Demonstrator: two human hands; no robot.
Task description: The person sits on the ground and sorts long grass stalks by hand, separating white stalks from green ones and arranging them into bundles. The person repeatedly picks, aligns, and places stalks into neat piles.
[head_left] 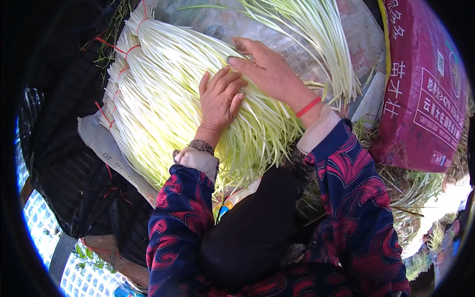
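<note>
Tied bundles of blanched chives point(163, 84), white at the stalks and yellow-green at the tips, lie side by side in a thick heap before me. Red ties point(129, 49) bind their stalk ends at the upper left. My left hand point(221, 99) rests on the heap, fingers stretched and slightly bent. Just right of it, my right hand point(274, 74) reaches over the heap's upper right edge, thumb apart from the fingers. Neither hand visibly grips anything. A loose bunch of chives point(326, 44) lies beyond my right hand, partly spread out.
Under the chives is a pale plastic sheet point(208, 22). A purple-red printed sack point(420, 94) stands at the right. Dark netting-like cloth point(64, 148) covers the left side. Dry straw and stalks point(410, 198) are strewn below the sack.
</note>
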